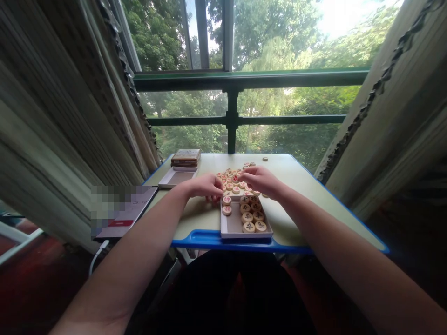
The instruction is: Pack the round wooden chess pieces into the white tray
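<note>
My right hand (260, 180) is closed in a pinch on a Chinese chess piece (235, 178) with a red character, held above the loose pieces. My left hand (208, 186) is beside the back left corner of a shallow white box (231, 229); its fingers are curled together, and what they hold, if anything, is hidden. Inside the box, black-lettered pieces (248, 227) stand in two columns on the right. Two red-lettered pieces (226, 211) lie along its left wall. Behind the box, several round wooden pieces (236, 190) are spread in a loose cluster, partly covered by my hands.
The pale folding table (300, 204) has a blue edge. At its back left are a stacked box (186, 157) and an open box lid (178, 177). A tablet-like screen (129, 211) with a white cable lies at the left. One piece (265, 159) sits apart at the back.
</note>
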`<control>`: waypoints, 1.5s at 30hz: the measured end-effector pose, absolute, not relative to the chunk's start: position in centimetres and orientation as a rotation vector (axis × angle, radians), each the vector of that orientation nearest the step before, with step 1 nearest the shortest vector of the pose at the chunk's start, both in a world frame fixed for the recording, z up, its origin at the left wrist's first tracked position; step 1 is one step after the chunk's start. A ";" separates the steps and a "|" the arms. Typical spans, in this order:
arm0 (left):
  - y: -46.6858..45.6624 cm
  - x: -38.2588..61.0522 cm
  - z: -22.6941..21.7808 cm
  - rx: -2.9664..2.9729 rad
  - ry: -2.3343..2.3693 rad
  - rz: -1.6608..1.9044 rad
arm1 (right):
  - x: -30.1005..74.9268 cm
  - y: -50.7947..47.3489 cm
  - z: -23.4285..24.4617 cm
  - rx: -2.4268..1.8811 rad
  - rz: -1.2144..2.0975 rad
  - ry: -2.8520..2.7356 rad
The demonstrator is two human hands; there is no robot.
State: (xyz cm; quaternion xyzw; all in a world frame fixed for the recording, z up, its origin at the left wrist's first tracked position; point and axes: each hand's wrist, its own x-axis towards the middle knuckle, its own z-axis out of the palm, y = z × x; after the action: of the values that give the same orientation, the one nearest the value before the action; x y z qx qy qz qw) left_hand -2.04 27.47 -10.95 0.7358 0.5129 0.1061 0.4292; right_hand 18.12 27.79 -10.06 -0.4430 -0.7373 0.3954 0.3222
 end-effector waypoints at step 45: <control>25.4 -3.0 -9.9 1.996 1.181 0.807 | 17.9 26.8 -9.6 -1.161 1.188 -2.034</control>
State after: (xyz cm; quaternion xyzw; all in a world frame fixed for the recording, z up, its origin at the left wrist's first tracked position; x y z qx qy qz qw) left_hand -3.00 25.40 -9.86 0.7655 0.4528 0.3096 0.3364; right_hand 17.89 26.76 -9.57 -0.4274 -0.7490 0.4375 0.2547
